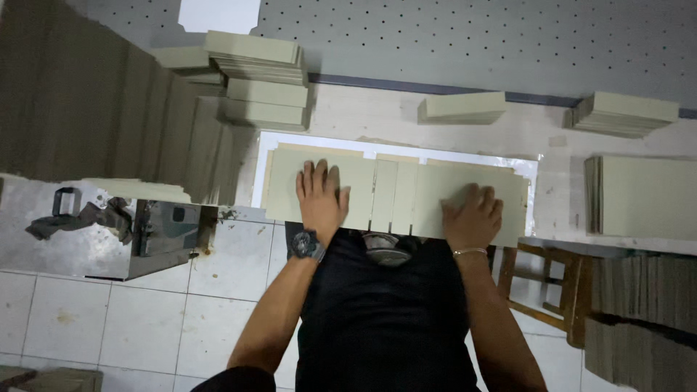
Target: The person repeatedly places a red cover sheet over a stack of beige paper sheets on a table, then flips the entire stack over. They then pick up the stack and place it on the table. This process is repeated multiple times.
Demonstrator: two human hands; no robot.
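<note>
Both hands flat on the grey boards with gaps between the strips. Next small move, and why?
Probably slide the left hand and right hand toward each other to close up the grey boards. Both palms already press flat on the outer pieces, and dark gaps show between the narrow middle strips.

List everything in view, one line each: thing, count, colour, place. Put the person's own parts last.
Flat boards: several, pale beige, side by side on the white sheet, under both hands.
White sheet: one, white, on the table under the boards.
Board stacks: several, beige, along the table's far edge and right side.
Perforated panel: one, grey, behind the table.
Wooden stool: one, brown, lower right.
Metal box: one, shiny, left.
Tiled floor: white, below.
Wristwatch: one, dark, left wrist.
Bracelet: one, thin, right wrist.
Left hand: flat on boards.
Right hand: flat on boards.
</note>
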